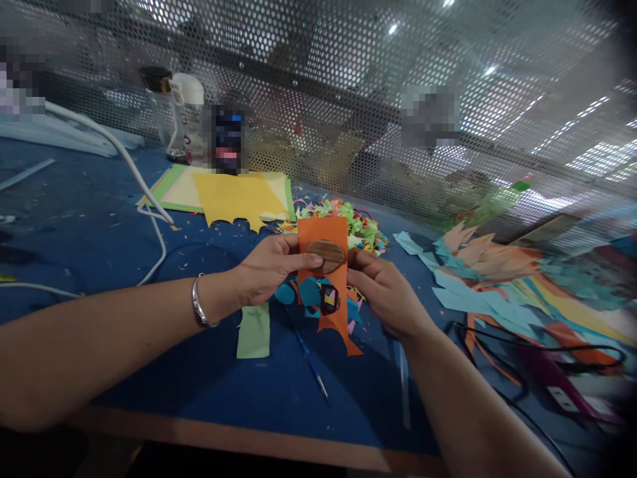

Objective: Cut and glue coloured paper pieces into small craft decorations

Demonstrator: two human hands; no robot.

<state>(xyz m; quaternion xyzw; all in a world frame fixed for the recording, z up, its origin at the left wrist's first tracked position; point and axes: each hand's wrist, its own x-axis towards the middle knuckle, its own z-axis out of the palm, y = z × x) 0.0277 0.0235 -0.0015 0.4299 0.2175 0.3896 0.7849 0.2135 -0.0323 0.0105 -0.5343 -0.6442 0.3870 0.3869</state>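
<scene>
An upright strip of orange paper [321, 228] is held over the table, its lower end cut into curved points. My left hand [266, 269] grips its left edge, the thumb pressing a flat wooden oval [329, 256] against the paper's face. At the right edge, the bent fingers of my right hand [387, 292] pinch the same strip; part of them is hidden behind it. A hole in the strip's lower half shows dark and yellow bits. Blue paper rounds [285, 293] lie just below my left hand, near a light green paper piece [253, 333].
A blue pen-like tool [311, 358] lies on the blue table. Behind are a heap of paper scraps [365, 229], coloured sheets [233, 189] and bottles [188, 119] before a perforated metal screen [328, 99]. Rightward lie cut papers [472, 259], black cables and a purple power strip [552, 385].
</scene>
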